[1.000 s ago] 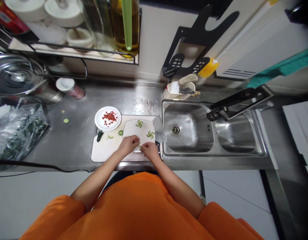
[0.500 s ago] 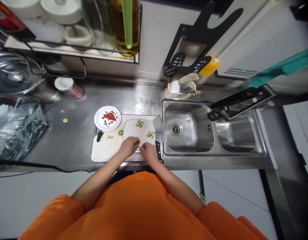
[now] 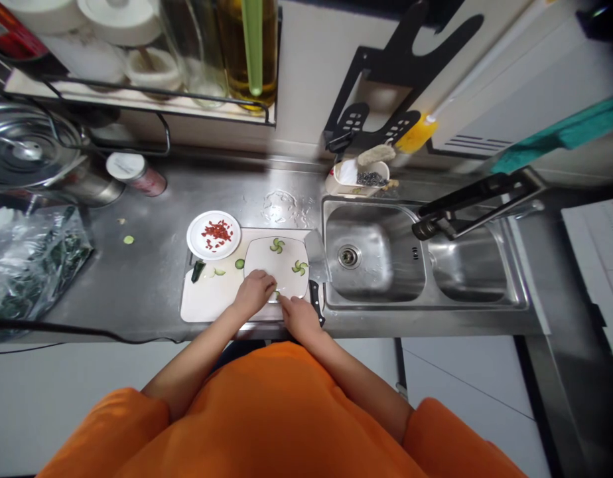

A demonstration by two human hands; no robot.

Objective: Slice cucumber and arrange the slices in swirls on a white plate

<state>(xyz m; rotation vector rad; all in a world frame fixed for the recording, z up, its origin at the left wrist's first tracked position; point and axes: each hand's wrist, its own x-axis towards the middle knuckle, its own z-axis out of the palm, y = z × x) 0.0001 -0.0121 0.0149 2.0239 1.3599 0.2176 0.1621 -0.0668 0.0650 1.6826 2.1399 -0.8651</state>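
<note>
A white squarish plate (image 3: pixel 259 255) sits on a white cutting board (image 3: pixel 202 305). Two pinwheels of cucumber slices lie on it, one at the far edge (image 3: pixel 276 245) and another at the right (image 3: pixel 300 267). At the plate's near edge are small green cucumber slices (image 3: pixel 275 296), partly covered by my fingers. My left hand (image 3: pixel 257 291) is closed beside them, its fingertips bunched; what they hold is hidden. My right hand (image 3: pixel 300 316) has its fingers curled and its forefinger and thumb at the slices. A cleaver (image 3: pixel 317 255) with a black handle lies right of the plate.
A round white plate of chopped red pieces (image 3: pixel 217 234) overlaps the board's far left corner. Cucumber pieces (image 3: pixel 219 271) and a dark green end (image 3: pixel 198 270) lie on the board. A double sink (image 3: pixel 373 252) is at the right, a plastic bag of greens (image 3: pixel 38 259) at the left.
My right hand has shifted slightly toward me, its forefinger now reaching out to the slices. More green shows between my fingertips. My left hand has barely moved.
</note>
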